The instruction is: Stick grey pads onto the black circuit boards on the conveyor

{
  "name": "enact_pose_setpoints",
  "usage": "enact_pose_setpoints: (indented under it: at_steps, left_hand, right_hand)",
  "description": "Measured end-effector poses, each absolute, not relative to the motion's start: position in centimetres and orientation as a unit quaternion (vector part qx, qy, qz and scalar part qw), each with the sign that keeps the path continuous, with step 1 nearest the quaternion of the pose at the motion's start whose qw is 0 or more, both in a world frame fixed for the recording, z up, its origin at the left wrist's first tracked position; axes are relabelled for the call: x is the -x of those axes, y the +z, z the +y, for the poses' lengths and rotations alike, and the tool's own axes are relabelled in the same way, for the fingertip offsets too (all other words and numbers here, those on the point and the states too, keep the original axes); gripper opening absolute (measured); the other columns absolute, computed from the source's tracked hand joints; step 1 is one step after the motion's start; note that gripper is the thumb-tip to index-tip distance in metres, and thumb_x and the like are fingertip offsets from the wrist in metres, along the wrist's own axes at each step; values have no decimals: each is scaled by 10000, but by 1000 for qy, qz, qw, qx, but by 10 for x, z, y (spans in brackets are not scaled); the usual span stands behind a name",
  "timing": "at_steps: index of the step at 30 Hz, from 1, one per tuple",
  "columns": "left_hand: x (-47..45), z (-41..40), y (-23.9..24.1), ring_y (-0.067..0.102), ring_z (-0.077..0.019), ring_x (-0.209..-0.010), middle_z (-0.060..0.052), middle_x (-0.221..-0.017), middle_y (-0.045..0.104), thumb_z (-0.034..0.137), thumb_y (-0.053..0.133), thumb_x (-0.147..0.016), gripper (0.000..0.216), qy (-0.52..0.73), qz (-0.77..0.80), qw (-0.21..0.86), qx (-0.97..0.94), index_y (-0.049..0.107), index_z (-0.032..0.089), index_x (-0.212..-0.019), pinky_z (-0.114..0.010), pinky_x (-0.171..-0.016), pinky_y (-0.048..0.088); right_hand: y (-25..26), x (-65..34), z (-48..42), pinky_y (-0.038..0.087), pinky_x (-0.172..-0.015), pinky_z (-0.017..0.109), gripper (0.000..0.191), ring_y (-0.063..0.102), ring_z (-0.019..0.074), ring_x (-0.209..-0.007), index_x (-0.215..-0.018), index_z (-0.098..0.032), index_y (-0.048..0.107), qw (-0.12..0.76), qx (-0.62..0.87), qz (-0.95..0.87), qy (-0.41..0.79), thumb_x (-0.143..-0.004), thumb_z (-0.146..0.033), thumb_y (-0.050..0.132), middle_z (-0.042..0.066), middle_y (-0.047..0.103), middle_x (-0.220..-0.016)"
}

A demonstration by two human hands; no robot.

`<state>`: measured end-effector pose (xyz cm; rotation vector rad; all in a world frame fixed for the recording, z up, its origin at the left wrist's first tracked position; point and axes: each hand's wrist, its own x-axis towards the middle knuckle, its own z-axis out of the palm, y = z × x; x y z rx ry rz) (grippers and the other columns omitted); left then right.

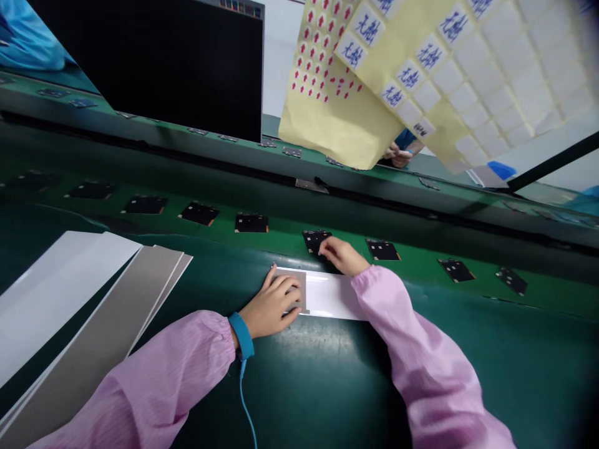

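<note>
My left hand (271, 305), with a blue strap round its wrist, lies with spread fingers on the grey end of a strip of adhesive sheet. The white, glossy part of the strip (330, 296) stretches right, passing under my right sleeve. Thumb and fingers of my right hand (344, 254) are pinched together at the right side of a black circuit board (313, 239). What they hold, if anything, is too small to make out. Another black circuit board (384, 250) lies just right of that hand.
More black boards line the green belt (281, 243) on both sides. Long white sheets (60, 287) and grey strips (126, 305) lie at left. A dark monitor (187, 68) and hanging yellow label sheets (322, 118) fill the upper view. A co-worker's hands (400, 154) show behind.
</note>
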<state>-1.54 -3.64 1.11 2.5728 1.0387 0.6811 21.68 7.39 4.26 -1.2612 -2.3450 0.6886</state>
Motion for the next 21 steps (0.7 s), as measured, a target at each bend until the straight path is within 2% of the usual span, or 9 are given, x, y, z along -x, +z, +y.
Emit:
enact_pose_setpoints:
  at_steps: [4, 8, 11, 17, 21]
  left_hand:
    - [16, -35, 13, 453, -212, -1134, -49, -1092, 521, 262, 472, -885, 90, 236, 359, 155, -890, 528, 194, -900, -556, -1125, 40]
    - [16, -35, 15, 437, -212, -1157, -52, -1098, 517, 266, 476, -887, 95, 226, 360, 165, -890, 528, 190, -909, -544, -1130, 38]
    - [16, -35, 16, 440, -214, -1153, -54, -1095, 521, 262, 470, -889, 95, 224, 360, 169, -890, 530, 189, -903, -547, -1130, 39]
    - [17, -35, 13, 455, -217, -1136, -50, -1086, 528, 259, 476, -880, 97, 237, 361, 170, -886, 544, 198, -911, -557, -1128, 60]
    - [17, -34, 14, 463, -208, -1129, -43, -1090, 530, 251, 481, -875, 84, 236, 359, 166, -888, 538, 197, -905, -553, -1128, 57]
  right_hand:
    - [39, -223, 132, 412, -628, 234, 81, 520, 111, -609, -749, -175, 502, 134, 486, -832, 231, -805, -127, 467, 6, 545, -694]
    - [38, -229, 142, 389, -529, 205, 79, 481, 83, -483, -781, -174, 500, 67, 531, -800, 273, -821, -125, 451, -31, 511, -603]
    - [38, -236, 140, 369, -475, 188, 80, 464, 77, -438, -803, -171, 500, 50, 554, -776, 297, -840, -142, 435, -51, 474, -547]
    - [27, -249, 143, 406, -573, 199, 76, 501, 80, -537, -763, -163, 535, 81, 545, -800, 238, -793, -113, 487, -27, 531, -624]
    - [17, -256, 134, 442, -673, 247, 81, 538, 119, -665, -763, -150, 573, 164, 553, -800, 166, -782, -123, 499, 31, 579, -751]
